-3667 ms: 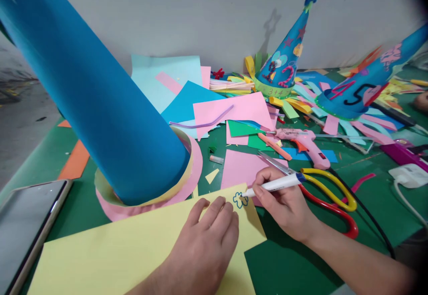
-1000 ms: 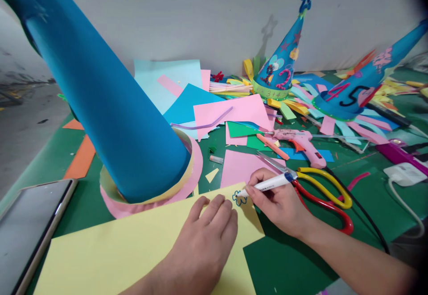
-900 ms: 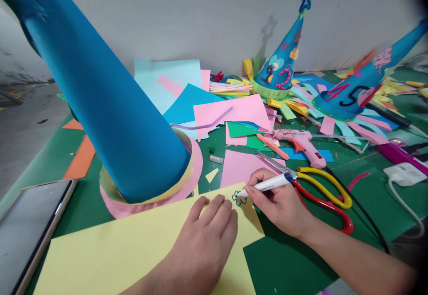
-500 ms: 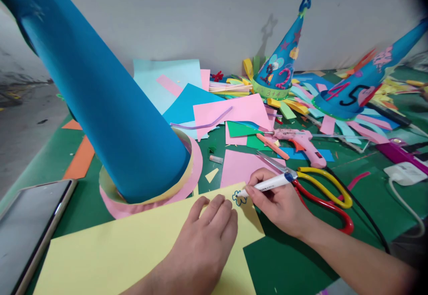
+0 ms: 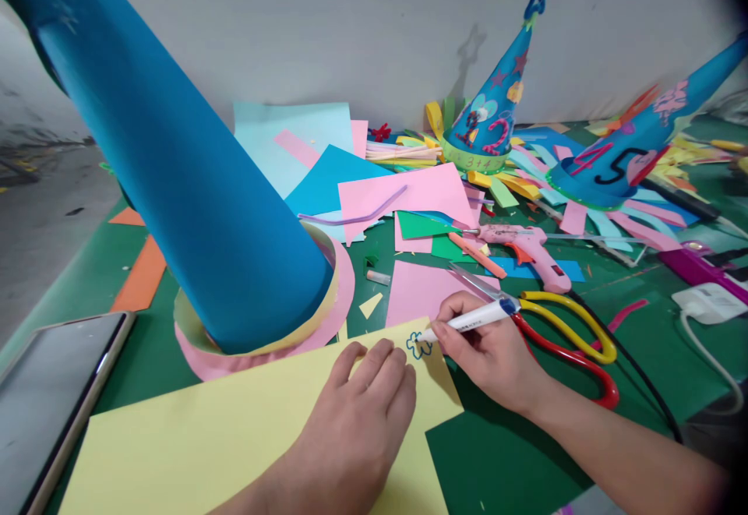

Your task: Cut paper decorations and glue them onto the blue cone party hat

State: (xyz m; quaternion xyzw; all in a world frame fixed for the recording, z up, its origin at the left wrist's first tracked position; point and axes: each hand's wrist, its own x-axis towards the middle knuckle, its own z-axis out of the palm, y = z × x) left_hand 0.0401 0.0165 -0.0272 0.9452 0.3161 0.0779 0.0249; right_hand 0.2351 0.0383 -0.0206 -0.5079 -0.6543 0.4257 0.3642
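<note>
A sheet of yellow paper (image 5: 204, 429) lies across the front of the table. My left hand (image 5: 362, 414) rests on it, palm down, fingers slightly bent and pressing the sheet, holding nothing. Pinched in my right hand (image 5: 491, 351) is a white marker (image 5: 473, 319) with a blue end, tilted so its tip meets the paper. Under the tip is a small flower outline (image 5: 418, 346) in dark blue. Scissors (image 5: 566, 328) with red and yellow handles lie partly behind my right hand. A tall blue paper cone (image 5: 216, 211) with a pink and yellow brim stands at the left.
Two decorated cone hats (image 5: 491, 110) stand at the back right. A pink glue gun (image 5: 526, 246) lies before them, its cord running past the scissors. Coloured paper scraps (image 5: 403, 195) cover the middle. At the left edge is a tablet-like device (image 5: 47, 390); a white plug (image 5: 710, 302) lies right.
The marker tip has shifted slightly within the flower drawing, near its top centre. My left hand stays in place on the paper.
</note>
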